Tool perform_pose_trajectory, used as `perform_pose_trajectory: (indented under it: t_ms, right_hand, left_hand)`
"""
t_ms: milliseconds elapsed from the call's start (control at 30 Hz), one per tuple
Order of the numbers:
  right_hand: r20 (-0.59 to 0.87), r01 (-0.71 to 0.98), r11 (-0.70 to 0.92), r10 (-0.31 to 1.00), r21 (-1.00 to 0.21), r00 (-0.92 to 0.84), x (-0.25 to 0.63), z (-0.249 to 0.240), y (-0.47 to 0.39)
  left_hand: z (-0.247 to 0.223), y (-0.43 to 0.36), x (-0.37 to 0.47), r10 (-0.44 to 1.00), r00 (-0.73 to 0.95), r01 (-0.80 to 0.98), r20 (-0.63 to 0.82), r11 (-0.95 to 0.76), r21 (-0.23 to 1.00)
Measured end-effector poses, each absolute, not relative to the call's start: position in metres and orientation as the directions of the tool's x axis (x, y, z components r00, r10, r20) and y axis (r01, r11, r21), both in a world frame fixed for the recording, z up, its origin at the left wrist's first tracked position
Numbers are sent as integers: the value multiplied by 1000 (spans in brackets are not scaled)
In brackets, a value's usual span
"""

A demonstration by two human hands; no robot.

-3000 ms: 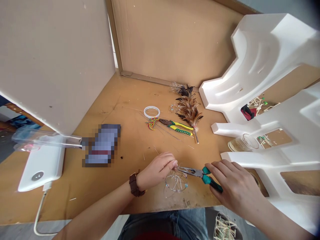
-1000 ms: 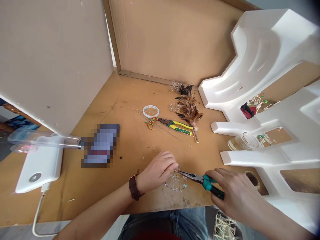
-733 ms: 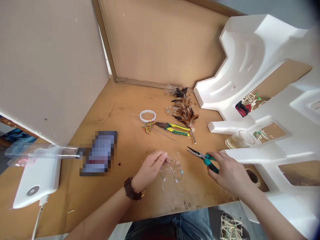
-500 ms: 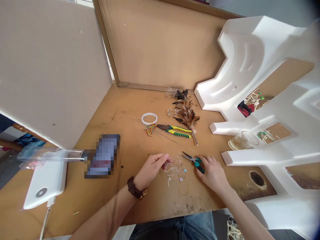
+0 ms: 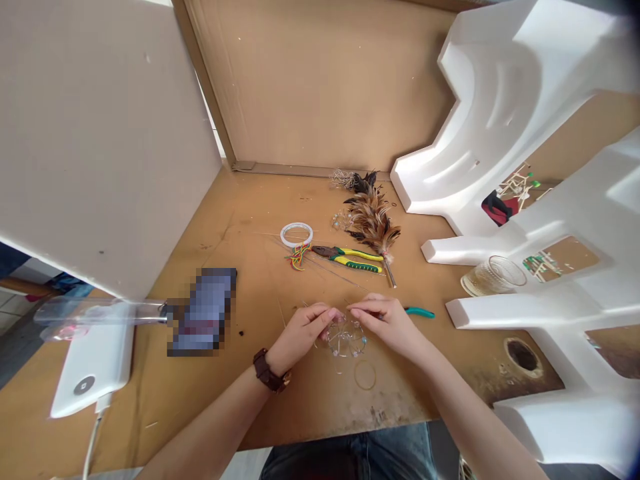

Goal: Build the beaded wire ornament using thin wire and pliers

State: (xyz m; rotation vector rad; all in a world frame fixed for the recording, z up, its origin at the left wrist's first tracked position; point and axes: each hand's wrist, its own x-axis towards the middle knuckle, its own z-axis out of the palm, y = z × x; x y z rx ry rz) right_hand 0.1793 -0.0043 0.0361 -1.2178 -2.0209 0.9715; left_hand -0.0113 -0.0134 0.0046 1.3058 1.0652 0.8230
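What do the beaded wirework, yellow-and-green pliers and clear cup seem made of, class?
Beaded wirework: thin, silvery metal, judging by its shine; beads, glass or plastic.
Yellow-and-green pliers: dull, dark metal jaws; brightly coloured grips, probably rubber or plastic.
Clear cup: likely glass, from its glossy, see-through, ridged wall.

L hand (image 5: 303,333) w/ beaded wire (image 5: 346,343)

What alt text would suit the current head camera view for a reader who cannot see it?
Left hand and right hand hold a beaded wire piece above a brown table. Beyond lie yellow-and-green pliers, a white ring and brown feathers.
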Motion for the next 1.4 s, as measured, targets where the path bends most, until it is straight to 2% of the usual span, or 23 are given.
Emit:
perform_pose_trajectory:
  t_ms: [67, 200, 367, 533, 667, 767, 867, 967, 1067, 1167, 1267, 1400]
  right_hand:
    - [111, 439, 315, 896, -841, -430, 174, 29, 4]
    - [105, 446, 263, 932, -855, -346, 175, 10, 9]
    - [-32, 452, 119, 949, -884, -314, 180, -4, 5]
    - [-105, 416, 34, 946, -909, -307, 178, -2, 4]
    - [-203, 207, -157, 953, -966, -225, 184, 2, 9]
    - [-226, 97, -210, 952, -973, -208, 189, 3, 12]
    - [-205, 151, -178, 960, -972, -189, 190, 1, 12]
    - [-101, 328, -44, 982, -944, -161, 186, -3, 10]
    - [54, 495, 136, 983, -858, -176, 182, -6, 6]
    - [143, 603, 253, 964, -756, -225, 179, -6, 1]
    - [159, 639, 292, 953, -712, -258, 176, -4, -1]
    - [136, 579, 280, 951, -766, -279, 177, -2, -1]
  left_hand:
    - [2, -12, -11, 936, 295, 35, -192, 190, 981]
    - [-2, -9, -12, 932, 244, -79, -268, 294, 953]
    - [0, -11, -11, 915, 286, -113, -285, 328, 938]
    - [4, -10, -13, 947, 277, 54, -162, 153, 987]
    - [-1, -9, -22, 968, 251, 252, 3, -68, 965]
    - [-3, -11, -24, 932, 361, 346, -7, -127, 930]
    - [-2, -16, -21, 896, 440, 329, -49, -110, 938]
    - [2, -19, -16, 889, 454, 296, -55, -92, 951]
    - [1, -21, -12, 894, 443, 313, -66, -86, 946]
    - [-5, -23, -7, 913, 397, 348, -88, -61, 935]
    - [-9, -24, -4, 930, 354, 365, -99, -40, 930]
    - [-7, -22, -4, 939, 334, 404, -80, -66, 912]
